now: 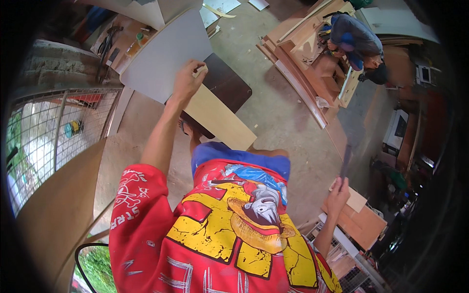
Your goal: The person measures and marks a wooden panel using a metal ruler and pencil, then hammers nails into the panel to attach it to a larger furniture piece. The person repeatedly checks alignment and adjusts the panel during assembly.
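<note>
My left hand (185, 84) is raised at the upper middle, fingers curled round the upper end of a pale wooden board (222, 117). From there the board slants down to the right, its lower end resting near my thighs. Out to the right, my right hand (337, 196) is closed on one end of a long, narrow, dark flat bar (346, 163), which points upward. The bar is blurred, so its exact kind does not show. Behind the board lies a dark brown panel (227, 83), partly covered by it, beside a large grey-white panel (168, 51).
A person (356, 41) crouches at the upper right by stacked wooden boards (312, 73). A bottle (137, 45) stands at the upper left. Wire mesh (44, 132) runs along the left. Boards (361, 224) lie on a rack at the lower right. Scraps dot the concrete floor (288, 132).
</note>
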Demonstrator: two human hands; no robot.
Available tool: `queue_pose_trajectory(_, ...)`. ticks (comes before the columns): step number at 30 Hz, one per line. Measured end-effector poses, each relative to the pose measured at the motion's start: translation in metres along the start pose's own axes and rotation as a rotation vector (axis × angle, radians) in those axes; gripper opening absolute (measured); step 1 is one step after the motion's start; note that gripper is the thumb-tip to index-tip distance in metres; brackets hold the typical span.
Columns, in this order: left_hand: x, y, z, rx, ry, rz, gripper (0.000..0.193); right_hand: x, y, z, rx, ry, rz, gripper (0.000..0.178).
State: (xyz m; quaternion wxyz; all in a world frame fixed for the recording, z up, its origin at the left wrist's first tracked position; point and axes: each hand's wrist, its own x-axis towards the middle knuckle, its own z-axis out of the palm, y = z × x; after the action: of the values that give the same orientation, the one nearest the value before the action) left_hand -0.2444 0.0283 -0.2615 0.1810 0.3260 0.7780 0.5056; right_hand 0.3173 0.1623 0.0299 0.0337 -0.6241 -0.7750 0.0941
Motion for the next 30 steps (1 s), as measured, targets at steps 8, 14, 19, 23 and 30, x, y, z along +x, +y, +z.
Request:
queue_pose_trajectory(8, -0.007, -0.019, -0.022, 0.52, 0.142, 0.14, 0.028, 0.059, 0.015, 0.087, 0.315, -0.449, 0.027, 0.034)
queue_pose_trajectory(14, -0.012, -0.01, -0.018, 0.348, 0.232, 0.121, 0.024, 0.115, -0.059, 0.118, 0.562, -0.75, -0.162, 0.04)
queue_pose_trajectory(19, -0.028, 0.028, -0.006, 0.404, 0.244, 0.055, 0.022, 0.143, -0.142, 0.1, 0.579, -0.75, -0.507, 0.043)
queue_pose_trajectory(23, -0.038, 0.046, 0.022, 0.359, 0.315, 0.082, 0.019, 0.154, -0.196, 0.088, 0.402, -0.706, -0.433, 0.045)
queue_pose_trajectory(30, -0.048, 0.057, 0.033, 0.295, 0.399, 0.17, 0.022, 0.187, -0.293, 0.091, 0.149, -0.597, -0.726, 0.051)
